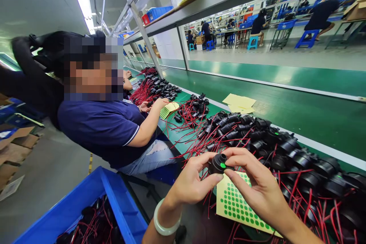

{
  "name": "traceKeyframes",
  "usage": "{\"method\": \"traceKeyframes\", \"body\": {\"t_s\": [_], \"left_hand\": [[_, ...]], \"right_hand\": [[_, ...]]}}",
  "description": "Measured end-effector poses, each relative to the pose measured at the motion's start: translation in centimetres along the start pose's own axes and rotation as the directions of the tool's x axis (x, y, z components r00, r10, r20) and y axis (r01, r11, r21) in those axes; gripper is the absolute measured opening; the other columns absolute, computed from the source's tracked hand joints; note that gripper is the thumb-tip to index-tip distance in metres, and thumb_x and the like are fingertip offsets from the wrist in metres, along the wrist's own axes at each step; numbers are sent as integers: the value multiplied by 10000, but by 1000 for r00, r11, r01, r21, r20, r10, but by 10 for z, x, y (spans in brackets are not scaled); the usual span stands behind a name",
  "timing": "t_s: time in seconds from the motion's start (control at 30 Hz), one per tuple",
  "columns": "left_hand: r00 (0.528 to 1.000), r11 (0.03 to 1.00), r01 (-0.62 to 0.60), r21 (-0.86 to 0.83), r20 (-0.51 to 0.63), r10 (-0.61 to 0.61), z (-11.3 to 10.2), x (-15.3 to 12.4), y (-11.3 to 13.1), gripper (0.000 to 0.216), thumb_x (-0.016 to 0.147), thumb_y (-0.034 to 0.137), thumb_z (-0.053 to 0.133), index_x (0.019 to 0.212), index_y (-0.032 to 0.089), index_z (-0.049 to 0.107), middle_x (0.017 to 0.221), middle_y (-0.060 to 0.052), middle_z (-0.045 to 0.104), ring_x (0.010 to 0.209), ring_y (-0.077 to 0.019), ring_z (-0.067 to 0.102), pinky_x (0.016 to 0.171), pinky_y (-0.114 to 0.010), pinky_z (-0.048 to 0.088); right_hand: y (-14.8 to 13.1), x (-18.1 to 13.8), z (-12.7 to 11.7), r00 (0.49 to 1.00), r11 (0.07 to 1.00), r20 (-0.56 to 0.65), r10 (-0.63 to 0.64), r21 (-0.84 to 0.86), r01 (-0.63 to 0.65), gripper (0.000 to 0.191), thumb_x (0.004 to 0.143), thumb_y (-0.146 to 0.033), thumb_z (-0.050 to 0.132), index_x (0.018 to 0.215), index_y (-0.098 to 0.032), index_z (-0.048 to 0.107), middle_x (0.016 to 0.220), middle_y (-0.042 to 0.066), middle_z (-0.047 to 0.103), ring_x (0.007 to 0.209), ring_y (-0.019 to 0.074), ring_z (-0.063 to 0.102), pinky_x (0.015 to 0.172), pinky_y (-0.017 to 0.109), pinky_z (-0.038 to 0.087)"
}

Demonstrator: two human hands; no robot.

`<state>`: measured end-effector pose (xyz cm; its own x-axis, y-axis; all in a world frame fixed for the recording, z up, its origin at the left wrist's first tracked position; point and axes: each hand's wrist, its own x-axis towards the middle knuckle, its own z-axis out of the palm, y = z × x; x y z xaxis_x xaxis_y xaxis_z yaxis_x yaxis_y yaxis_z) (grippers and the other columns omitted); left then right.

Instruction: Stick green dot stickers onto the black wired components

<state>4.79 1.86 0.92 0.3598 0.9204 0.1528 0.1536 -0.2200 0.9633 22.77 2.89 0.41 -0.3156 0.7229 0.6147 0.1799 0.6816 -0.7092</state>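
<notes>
At the far left, beside the near edge of the worktop (300,118), a blue bin (94,198) holds black parts with red wires (94,225). Past it, a co-worker in a dark blue shirt (105,129) sits at the same edge, one hand (160,103) resting on the green surface near a yellow-green sticker sheet (168,109) and a heap of wired parts (160,87).

The left hand (191,183), with a pale bangle (166,221) on its wrist, is closed around a small black round part (217,164), thumb and fingers pinching its left side. The part is held just above the near edge of the worktop, over a yellow sheet of green dot stickers (237,206), and one green dot sticker (223,165) sits on the part's face. The right hand (257,187) grips the same part from the right, fingertips at the top and the thumb stretched beneath towards the sticker.

Behind and to the right of both hands, a long pile of black round parts with red wires (271,141) runs along the near edge to the right corner of the view. Farther back on the green belt lie loose yellow sheets (238,102). Across the aisle, other people sit on blue stools (305,38) at distant benches.
</notes>
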Motion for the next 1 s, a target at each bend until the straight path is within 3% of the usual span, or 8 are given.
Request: {"method": "traceKeyframes", "body": {"t_s": [0.13, 0.3, 0.4, 0.5, 0.67, 0.73, 0.8, 1.0], "left_hand": [[999, 998, -30, 56, -25, 31, 2, 0, 0, 287, 814, 211, 619, 1097, 164, 609, 968, -62, 659, 885, -188, 597, 838, -286, 470], [1000, 999, -8, 44, -29, 9, 3, -1, 3, 290, 813, 200, 612, 1097, 142, 610, 964, -72, 664, 890, -199, 611, 839, -294, 482], [999, 998, 21, 51, -48, -19, 0, -4, 5, 270, 821, 219, 613, 1082, 147, 624, 933, -61, 676, 853, -188, 626, 802, -278, 496], [987, 991, 13, 136, -158, 9, -11, -8, 9, 267, 831, 229, 618, 1088, 158, 634, 963, -55, 696, 873, -184, 644, 809, -267, 504], [864, 887, -19, 461, -439, 247, -33, -4, 25, 341, 799, 249, 684, 1132, 189, 643, 1009, -38, 717, 889, -190, 665, 825, -287, 520], [818, 819, -12, 574, -465, 338, -33, 9, 31, 357, 777, 276, 711, 1118, 184, 652, 963, -33, 726, 832, -188, 673, 795, -298, 533], [822, 755, -21, 655, -419, 386, -25, 31, 31, 354, 780, 294, 708, 1109, 178, 648, 957, -37, 728, 817, -191, 676, 794, -317, 541], [942, 470, 41, 882, -191, 276, 26, 124, -21, 234, 838, 269, 629, 1040, 151, 623, 955, -92, 710, 895, -244, 663, 807, -357, 530]], "right_hand": [[2, -1, 3, 993, 995, -75, -93, -41, 90, 158, 879, -93, 575, 980, -215, 591, 1048, 49, 588, 1006, 120, 589, 867, 216, 490], [6, -4, 2, 977, 974, -61, -202, -118, 194, 231, 872, -51, 566, 1056, -185, 604, 1091, 79, 582, 981, 113, 597, 819, 199, 507], [12, -13, -4, 979, 965, -56, -195, -188, 182, 218, 890, -81, 551, 1074, -184, 609, 1108, 90, 591, 1003, 126, 602, 845, 218, 515], [22, -31, -13, 989, 952, -53, -135, -283, 115, 193, 918, -143, 527, 1089, -190, 603, 1113, 95, 611, 1027, 146, 612, 863, 246, 526], [46, -76, -31, 998, 904, -57, 3, -427, -27, 171, 944, -219, 497, 1085, -217, 593, 1071, 68, 642, 986, 142, 638, 837, 244, 543], [55, -94, -34, 998, 884, -42, 45, -465, -59, 151, 948, -228, 488, 1058, -218, 591, 1035, 63, 651, 960, 145, 645, 822, 251, 550], [63, -109, -33, 997, 870, 2, 82, -487, -71, 144, 950, -223, 477, 1051, -215, 580, 1012, 62, 656, 952, 155, 647, 820, 270, 555], [80, -131, -16, 984, 868, 129, 121, -495, -41, 181, 953, -171, 421, 1032, -225, 575, 982, 42, 668, 920, 166, 650, 793, 294, 564]]}}
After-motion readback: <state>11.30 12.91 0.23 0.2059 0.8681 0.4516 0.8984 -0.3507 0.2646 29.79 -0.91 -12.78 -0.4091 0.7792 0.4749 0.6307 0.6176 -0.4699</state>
